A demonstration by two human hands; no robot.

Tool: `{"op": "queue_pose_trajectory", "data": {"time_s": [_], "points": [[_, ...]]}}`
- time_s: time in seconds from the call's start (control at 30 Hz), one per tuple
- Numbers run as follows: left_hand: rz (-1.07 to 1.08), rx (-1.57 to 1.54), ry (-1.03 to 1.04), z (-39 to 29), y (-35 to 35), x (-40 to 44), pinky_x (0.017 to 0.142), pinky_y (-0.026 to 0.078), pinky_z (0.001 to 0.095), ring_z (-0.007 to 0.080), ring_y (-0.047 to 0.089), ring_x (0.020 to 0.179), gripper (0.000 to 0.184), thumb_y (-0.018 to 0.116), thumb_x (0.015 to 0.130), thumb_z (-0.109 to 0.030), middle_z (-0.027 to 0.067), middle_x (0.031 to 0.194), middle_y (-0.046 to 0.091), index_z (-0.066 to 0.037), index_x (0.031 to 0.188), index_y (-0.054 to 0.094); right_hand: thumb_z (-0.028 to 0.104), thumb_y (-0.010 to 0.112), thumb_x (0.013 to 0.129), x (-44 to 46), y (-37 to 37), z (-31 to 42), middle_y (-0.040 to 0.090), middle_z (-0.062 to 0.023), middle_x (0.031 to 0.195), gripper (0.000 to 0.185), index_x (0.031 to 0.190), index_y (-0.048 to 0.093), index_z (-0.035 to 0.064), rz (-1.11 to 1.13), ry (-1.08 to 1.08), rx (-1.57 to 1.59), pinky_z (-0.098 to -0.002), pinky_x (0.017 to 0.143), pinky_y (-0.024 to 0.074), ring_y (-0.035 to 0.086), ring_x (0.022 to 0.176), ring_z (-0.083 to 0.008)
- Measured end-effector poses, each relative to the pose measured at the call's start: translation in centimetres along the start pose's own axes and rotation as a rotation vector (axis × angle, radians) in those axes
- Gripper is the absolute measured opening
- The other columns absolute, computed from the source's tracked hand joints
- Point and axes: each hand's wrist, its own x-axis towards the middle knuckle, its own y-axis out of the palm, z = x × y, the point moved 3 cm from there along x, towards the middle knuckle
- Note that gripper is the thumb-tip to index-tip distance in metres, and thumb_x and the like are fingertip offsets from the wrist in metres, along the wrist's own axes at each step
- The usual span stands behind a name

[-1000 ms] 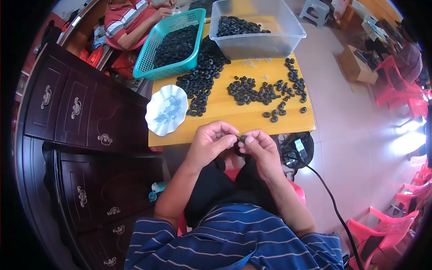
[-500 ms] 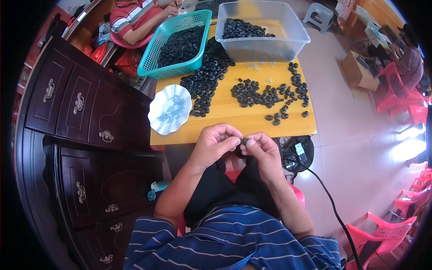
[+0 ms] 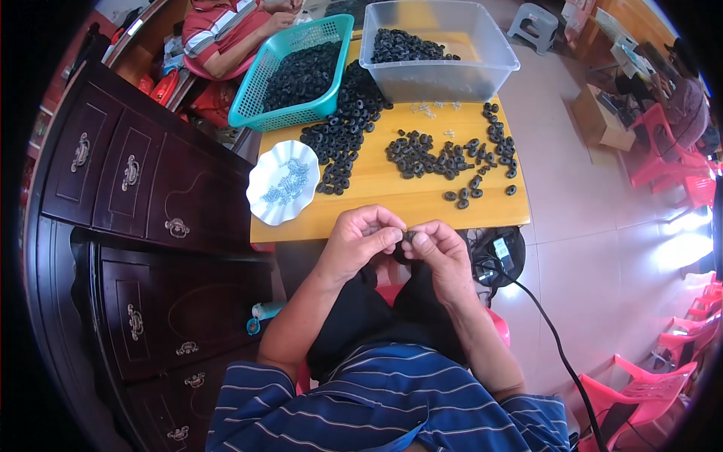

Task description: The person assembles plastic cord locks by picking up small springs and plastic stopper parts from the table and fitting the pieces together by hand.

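Note:
A small black part (image 3: 409,236) sits between the fingertips of both hands, just off the table's front edge. My left hand (image 3: 367,239) pinches it from the left; my right hand (image 3: 439,252) pinches it from the right. The fingers cover most of it. Beyond them on the yellow table (image 3: 376,192) lie a loose group of black parts (image 3: 422,157) and a denser heap of black rings (image 3: 339,143). A white scalloped dish (image 3: 260,177) at the table's left holds small clear bluish pieces (image 3: 290,183).
A green basket (image 3: 282,119) and a clear bin (image 3: 452,81), both with black parts, stand at the back. Small clear pieces (image 3: 425,109) lie before the bin. A person in a red striped shirt (image 3: 222,34) sits back left. A dark cabinet (image 3: 181,188) borders the left.
Both hands have stayed together around the small black part, with only slight finger movement. The whole view shifted a little between the first and second frames.

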Motion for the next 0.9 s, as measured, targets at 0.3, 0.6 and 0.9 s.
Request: {"op": "queue_pose_trajectory", "data": {"time_s": [0.3,0.6,0.9], "points": [[-0.012,-0.022,-0.010,0.2,-0.2,0.2,0.069,0.051,0.0200,0.0057,0.059,0.073,0.010,0.067,0.092,-0.004,0.0016,0.086,0.067,0.000,0.101,0.067,0.012,0.060,0.099,0.0,-0.2,-0.1,0.070,-0.0069,0.093,0.013,0.106,0.064,0.0010,0.009,0.003,-0.011,-0.0267,0.082,0.0529,0.065,0.083,-0.0122],[-0.076,0.173,0.009,-0.1,0.1,-0.1,0.069,0.049,0.0192,0.0042,0.059,0.073,0.008,0.065,0.092,-0.001,-0.0004,0.083,0.066,0.000,0.100,0.066,0.010,0.060,0.099,-0.1,0.0,-0.8,0.066,-0.0039,0.089,0.011,0.104,0.062,0.0006,-0.052,0.009,0.028,-0.0210,0.066,0.0506,0.061,0.078,-0.0080],[-0.073,0.233,-0.011,0.4,-0.1,-0.3,0.069,0.050,0.0201,0.0056,0.062,0.075,0.006,0.063,0.092,0.001,0.0009,0.084,0.066,0.001,0.098,0.064,0.008,0.063,0.097,-0.1,0.0,-1.6,0.066,-0.0027,0.078,0.007,0.097,0.061,0.0008,-0.087,-0.052,-0.085,-0.0181,0.042,0.0393,0.055,0.058,-0.0041]]}}
